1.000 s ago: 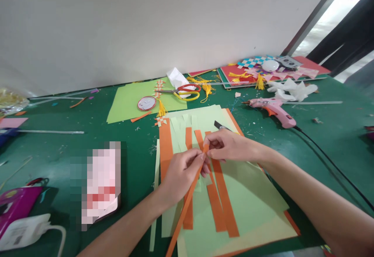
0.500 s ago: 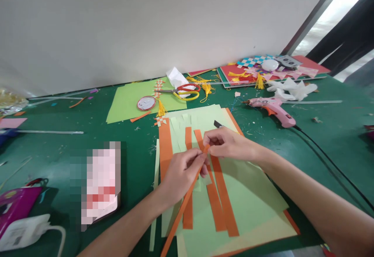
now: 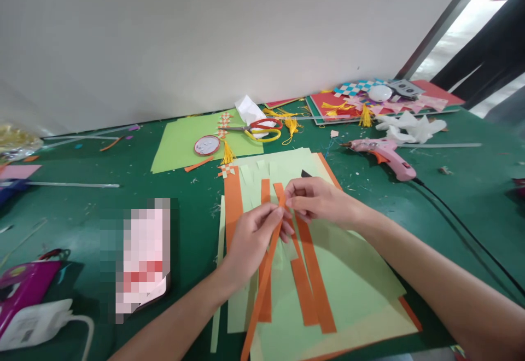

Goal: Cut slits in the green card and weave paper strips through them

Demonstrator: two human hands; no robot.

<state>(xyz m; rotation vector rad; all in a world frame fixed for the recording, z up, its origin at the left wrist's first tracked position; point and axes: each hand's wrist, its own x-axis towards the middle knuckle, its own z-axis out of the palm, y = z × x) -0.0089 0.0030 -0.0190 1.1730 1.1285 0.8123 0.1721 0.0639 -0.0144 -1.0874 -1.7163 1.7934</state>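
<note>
My left hand pinches a long narrow orange paper strip near its top end; the strip hangs down toward the front edge. At that same top end, the fingers of my right hand are pinched together and touch the strip. Underneath lie pale green paper sheets with orange paper showing at their edges. Several wider orange strips rest on the sheets, partly covered by my hands. The dark tip of a cutter-like tool shows behind my right hand.
A pink glue gun with a black cord lies to the right. Scissors, a round tin and a yellow tassel lie at the back. A blurred-out phone-like object and a white charger are on the left.
Both hands have shifted slightly left at the top of the strip. Its lower end has swung right, so the strip hangs steeper. The rest of the table looks the same.
</note>
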